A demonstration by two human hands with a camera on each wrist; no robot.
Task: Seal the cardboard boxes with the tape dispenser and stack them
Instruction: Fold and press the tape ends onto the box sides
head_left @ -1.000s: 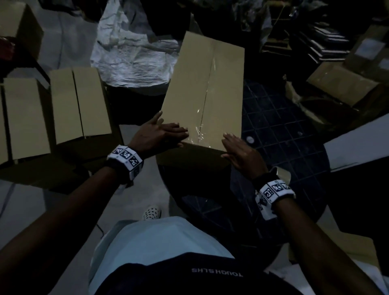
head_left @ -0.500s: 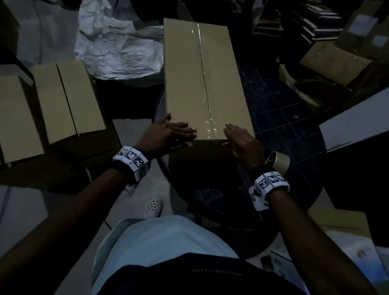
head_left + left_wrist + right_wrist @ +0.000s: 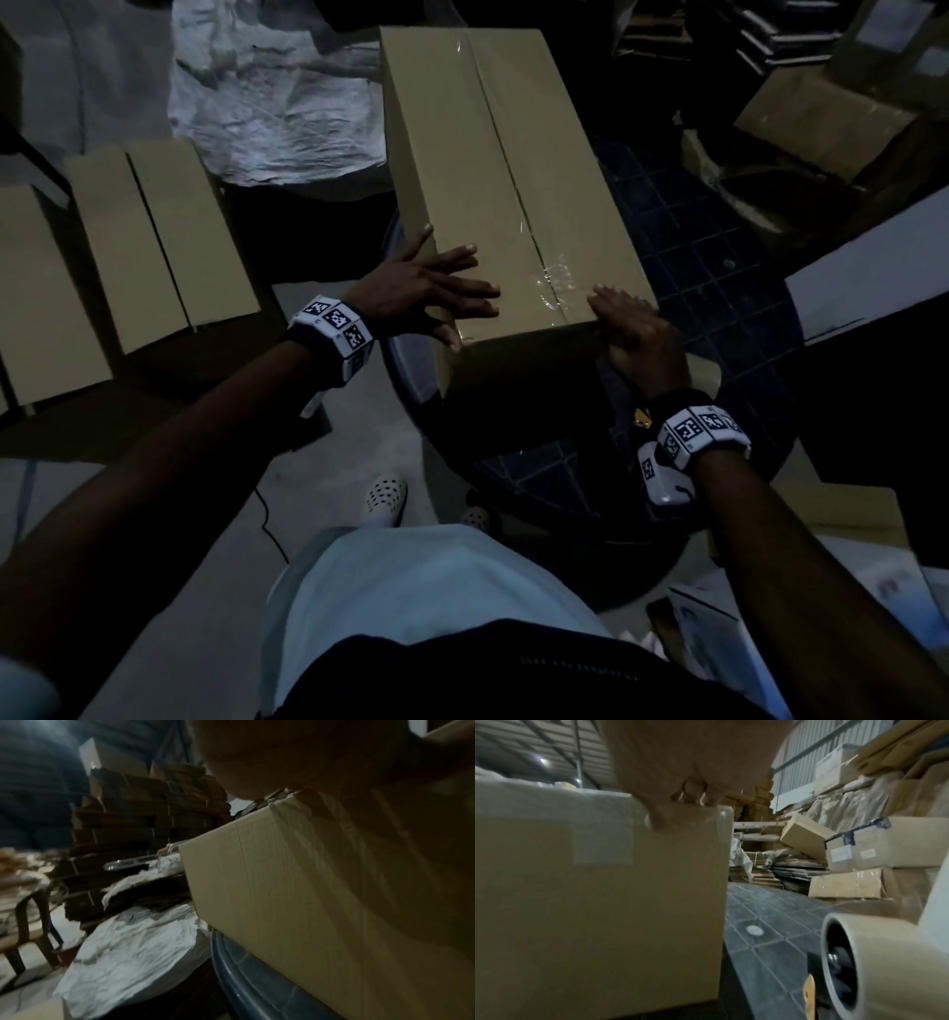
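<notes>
Dim warehouse, both hands (image 3: 426, 293) (image 3: 637, 339) flat, fingers extended, on taped box (image 3: 493, 169), tape roll (image 3: 875, 959) clear only from right wrist

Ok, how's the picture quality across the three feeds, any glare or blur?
Head view: dim and underexposed, with glare glinting off the clear tape on the cardboard box. Left wrist view: dark, background stacks smeared, the left hand a blurred mass. Right wrist view: brighter, but the right hand and tape roll are soft.
</notes>
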